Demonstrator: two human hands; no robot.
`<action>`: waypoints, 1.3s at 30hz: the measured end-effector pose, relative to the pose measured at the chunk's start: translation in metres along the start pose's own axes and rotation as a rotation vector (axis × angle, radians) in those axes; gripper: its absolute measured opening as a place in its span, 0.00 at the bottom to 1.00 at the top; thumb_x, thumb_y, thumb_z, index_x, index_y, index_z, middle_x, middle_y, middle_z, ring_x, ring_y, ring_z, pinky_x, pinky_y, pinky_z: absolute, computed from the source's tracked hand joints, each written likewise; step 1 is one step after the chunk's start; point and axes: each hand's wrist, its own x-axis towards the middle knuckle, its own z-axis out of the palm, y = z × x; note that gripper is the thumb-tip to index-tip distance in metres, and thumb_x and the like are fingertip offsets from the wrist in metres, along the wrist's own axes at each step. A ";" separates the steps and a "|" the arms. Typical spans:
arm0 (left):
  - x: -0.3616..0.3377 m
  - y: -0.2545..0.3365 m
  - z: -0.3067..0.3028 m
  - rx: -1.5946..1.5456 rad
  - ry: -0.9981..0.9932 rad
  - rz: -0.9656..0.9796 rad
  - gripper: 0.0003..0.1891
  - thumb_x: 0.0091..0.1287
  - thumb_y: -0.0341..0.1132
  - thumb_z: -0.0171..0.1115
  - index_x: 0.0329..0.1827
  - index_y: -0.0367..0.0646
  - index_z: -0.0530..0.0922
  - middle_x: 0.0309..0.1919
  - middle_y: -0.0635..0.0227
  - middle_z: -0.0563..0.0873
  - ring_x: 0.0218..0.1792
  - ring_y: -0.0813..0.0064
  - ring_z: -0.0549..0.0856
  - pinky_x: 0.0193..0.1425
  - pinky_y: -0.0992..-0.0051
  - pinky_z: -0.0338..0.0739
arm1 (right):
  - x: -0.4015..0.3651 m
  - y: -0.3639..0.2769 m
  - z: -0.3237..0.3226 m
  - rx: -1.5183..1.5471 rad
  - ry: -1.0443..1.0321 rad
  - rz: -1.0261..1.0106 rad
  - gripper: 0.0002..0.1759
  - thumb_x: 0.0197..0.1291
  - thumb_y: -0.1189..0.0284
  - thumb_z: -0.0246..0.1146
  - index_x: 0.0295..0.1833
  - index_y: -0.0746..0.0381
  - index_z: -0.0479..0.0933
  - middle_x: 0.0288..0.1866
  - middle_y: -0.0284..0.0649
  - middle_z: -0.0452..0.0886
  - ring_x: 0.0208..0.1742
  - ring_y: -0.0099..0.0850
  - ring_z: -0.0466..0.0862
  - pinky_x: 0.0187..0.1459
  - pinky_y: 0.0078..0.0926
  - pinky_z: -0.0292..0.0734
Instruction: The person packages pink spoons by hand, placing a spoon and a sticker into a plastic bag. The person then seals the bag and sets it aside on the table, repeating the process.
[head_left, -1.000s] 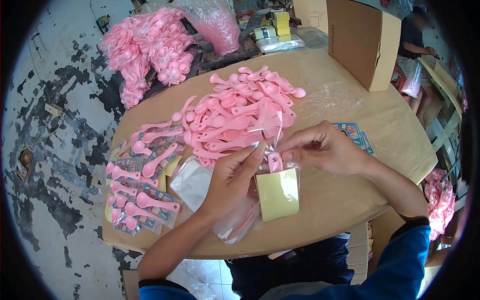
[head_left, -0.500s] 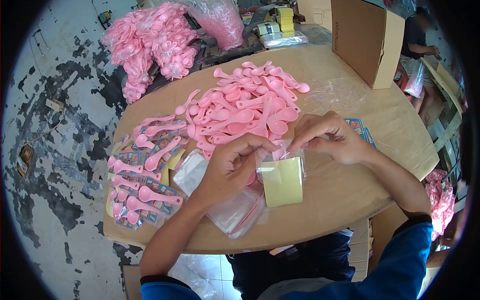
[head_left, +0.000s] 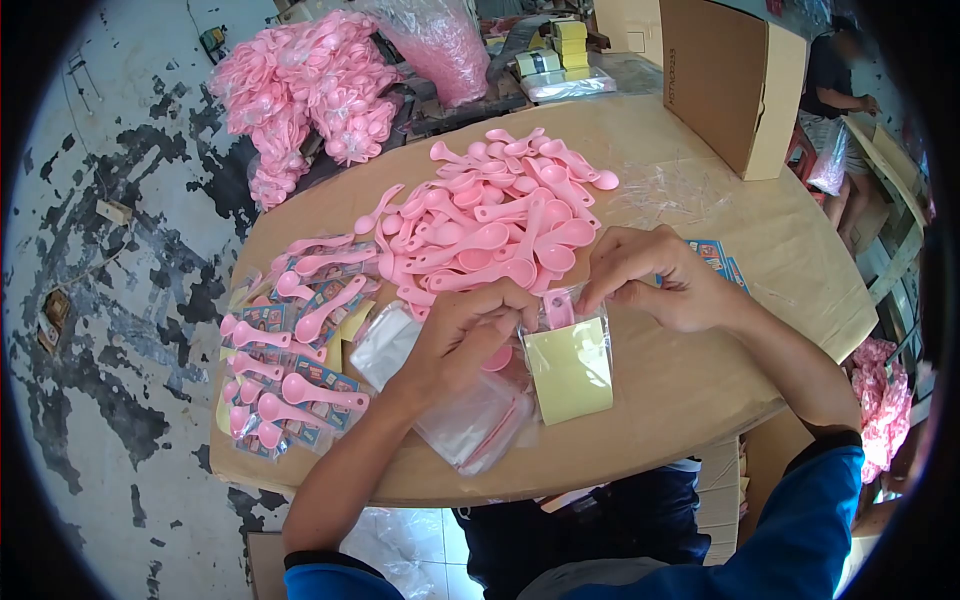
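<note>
My left hand (head_left: pixel 472 335) pinches the upper left corner of a clear plastic bag (head_left: pixel 606 325), and my right hand (head_left: pixel 660 280) pinches its upper right corner. Inside the bag are a pale yellow card (head_left: pixel 570 375) and a pink spoon (head_left: pixel 558 308); only the spoon's handle end shows above the card. Under my left hand lies a pile of clear plastic bags (head_left: pixel 470 425), with another pink spoon (head_left: pixel 497 358) partly hidden beside it. Just beyond both hands rises a heap of loose pink spoons (head_left: pixel 490 235).
Bagged spoons with blue cards (head_left: pixel 300 360) cover the table's left side. Blue cards (head_left: pixel 715 255) lie behind my right hand. A cardboard box (head_left: pixel 720 85) stands at the back right, and a big pile of bagged pink spoons (head_left: pixel 300 90) at the back left. A person (head_left: pixel 840 100) sits far right.
The bag has come slightly lower and tilted a little, and the spoon's handle end now shows plainly above the card. Both hands keep their pinch on the bag's top corners.
</note>
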 end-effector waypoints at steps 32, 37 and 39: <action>-0.047 0.071 -0.152 0.382 0.889 0.140 0.18 0.64 0.25 0.66 0.57 0.34 0.79 0.49 0.64 0.84 0.44 0.79 0.84 0.54 0.78 0.76 | 0.032 -0.021 0.050 -0.357 -0.249 0.313 0.16 0.58 0.62 0.69 0.39 0.65 0.78 0.32 0.43 0.79 0.37 0.38 0.80 0.41 0.37 0.73; -0.035 0.067 -0.137 0.281 0.877 0.187 0.21 0.61 0.22 0.69 0.58 0.35 0.78 0.31 0.77 0.79 0.31 0.91 0.76 0.35 0.85 0.75 | 0.025 -0.006 0.046 0.033 -0.193 0.435 0.12 0.61 0.67 0.68 0.37 0.65 0.77 0.33 0.42 0.81 0.33 0.27 0.81 0.34 0.27 0.73; -0.034 0.063 -0.137 0.360 0.859 0.201 0.22 0.60 0.22 0.70 0.59 0.37 0.78 0.32 0.77 0.79 0.31 0.91 0.77 0.35 0.84 0.75 | 0.023 -0.007 0.044 -0.009 -0.161 0.463 0.10 0.63 0.70 0.66 0.38 0.66 0.77 0.32 0.40 0.82 0.31 0.24 0.80 0.32 0.24 0.72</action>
